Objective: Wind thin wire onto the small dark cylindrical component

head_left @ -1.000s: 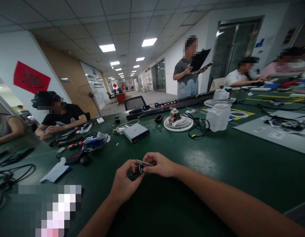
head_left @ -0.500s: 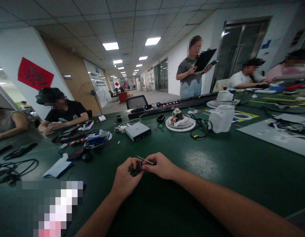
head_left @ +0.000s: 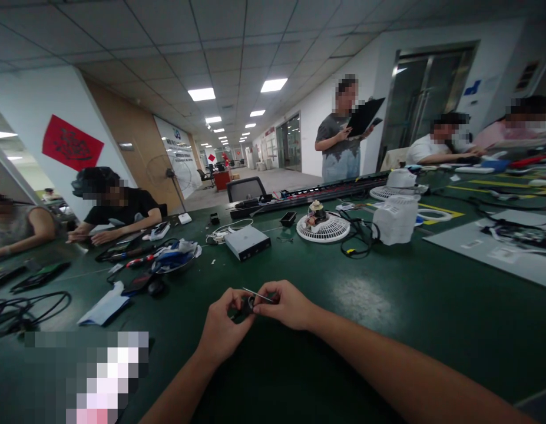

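half-hidden dark part [head_left: 247, 305] in pinch of left hand [head_left: 222, 327]; thin rod [head_left: 255, 294] likewise in right hand [head_left: 291, 306]

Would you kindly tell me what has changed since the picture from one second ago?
The thin metal rod in the right hand slopes slightly more steeply, and less of the round end of the small dark part shows. Nothing was picked up or released; the left hand keeps its part, and the grey box stayed put.
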Action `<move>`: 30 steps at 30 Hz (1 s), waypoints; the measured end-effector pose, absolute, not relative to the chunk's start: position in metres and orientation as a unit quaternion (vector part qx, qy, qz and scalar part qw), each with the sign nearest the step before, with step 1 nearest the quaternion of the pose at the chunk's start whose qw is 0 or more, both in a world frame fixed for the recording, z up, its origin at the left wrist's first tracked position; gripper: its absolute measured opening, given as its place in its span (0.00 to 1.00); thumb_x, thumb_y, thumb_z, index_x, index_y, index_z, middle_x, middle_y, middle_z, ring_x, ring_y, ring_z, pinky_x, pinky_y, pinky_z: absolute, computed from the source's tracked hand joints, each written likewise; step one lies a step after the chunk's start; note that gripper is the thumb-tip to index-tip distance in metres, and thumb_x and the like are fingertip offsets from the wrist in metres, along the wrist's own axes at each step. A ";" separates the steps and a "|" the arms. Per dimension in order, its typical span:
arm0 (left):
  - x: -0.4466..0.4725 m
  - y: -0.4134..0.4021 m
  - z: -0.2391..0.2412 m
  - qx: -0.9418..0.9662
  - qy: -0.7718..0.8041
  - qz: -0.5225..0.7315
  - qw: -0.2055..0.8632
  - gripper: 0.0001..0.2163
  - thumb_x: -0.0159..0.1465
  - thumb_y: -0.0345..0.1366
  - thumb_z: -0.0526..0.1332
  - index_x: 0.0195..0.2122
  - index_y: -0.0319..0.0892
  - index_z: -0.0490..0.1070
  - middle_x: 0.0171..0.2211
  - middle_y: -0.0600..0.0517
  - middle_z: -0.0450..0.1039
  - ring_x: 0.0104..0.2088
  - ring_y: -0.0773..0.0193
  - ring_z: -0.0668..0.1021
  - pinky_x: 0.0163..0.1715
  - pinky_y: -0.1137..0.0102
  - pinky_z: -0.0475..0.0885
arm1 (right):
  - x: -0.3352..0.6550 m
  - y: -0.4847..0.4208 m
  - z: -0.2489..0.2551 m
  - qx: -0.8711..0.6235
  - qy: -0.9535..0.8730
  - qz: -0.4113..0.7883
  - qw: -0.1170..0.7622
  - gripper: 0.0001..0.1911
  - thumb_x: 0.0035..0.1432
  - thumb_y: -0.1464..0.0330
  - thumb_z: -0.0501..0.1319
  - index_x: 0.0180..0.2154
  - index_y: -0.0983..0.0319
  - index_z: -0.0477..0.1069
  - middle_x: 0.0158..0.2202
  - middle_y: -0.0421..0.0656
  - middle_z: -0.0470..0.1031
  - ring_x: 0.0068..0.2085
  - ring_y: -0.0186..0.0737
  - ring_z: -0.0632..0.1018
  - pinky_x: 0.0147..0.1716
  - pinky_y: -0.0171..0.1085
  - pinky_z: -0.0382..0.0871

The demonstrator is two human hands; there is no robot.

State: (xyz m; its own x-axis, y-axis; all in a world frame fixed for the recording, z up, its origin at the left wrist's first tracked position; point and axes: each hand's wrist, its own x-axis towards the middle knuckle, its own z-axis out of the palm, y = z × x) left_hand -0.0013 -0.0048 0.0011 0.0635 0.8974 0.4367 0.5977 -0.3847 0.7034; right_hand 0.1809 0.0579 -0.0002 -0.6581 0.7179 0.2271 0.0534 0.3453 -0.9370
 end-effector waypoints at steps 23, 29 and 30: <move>0.007 -0.007 0.004 0.715 0.521 0.427 0.183 0.14 0.52 0.27 0.66 0.26 0.45 0.58 0.31 0.54 0.77 0.33 0.63 0.78 0.34 0.69 0.70 | 0.185 0.065 -0.005 -0.247 -0.780 0.516 0.255 0.08 0.55 0.67 0.63 0.31 0.66 0.76 0.23 0.37 0.67 0.26 0.31 0.65 0.25 0.31 0.56; 0.004 -0.007 0.001 0.713 0.515 0.431 0.201 0.14 0.53 0.28 0.65 0.27 0.45 0.57 0.39 0.51 0.78 0.39 0.61 0.79 0.38 0.67 0.72 | 0.183 0.066 -0.004 -0.305 -0.752 0.493 0.313 0.08 0.48 0.68 0.68 0.32 0.65 0.73 0.20 0.33 0.62 0.23 0.29 0.62 0.22 0.30 0.54; 0.004 -0.007 0.000 0.717 0.513 0.427 0.201 0.13 0.54 0.28 0.65 0.27 0.45 0.57 0.39 0.51 0.78 0.39 0.60 0.79 0.39 0.66 0.72 | 0.183 0.067 -0.006 -0.305 -0.747 0.502 0.310 0.09 0.46 0.69 0.68 0.32 0.64 0.72 0.21 0.32 0.63 0.23 0.29 0.63 0.23 0.30 0.55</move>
State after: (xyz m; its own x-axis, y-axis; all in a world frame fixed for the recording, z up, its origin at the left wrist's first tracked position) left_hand 0.0037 -0.0067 0.0001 0.1083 0.9076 0.4057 0.5640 -0.3921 0.7267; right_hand 0.1827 0.0668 -0.0061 -0.6218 0.7672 0.1572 0.1440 0.3093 -0.9400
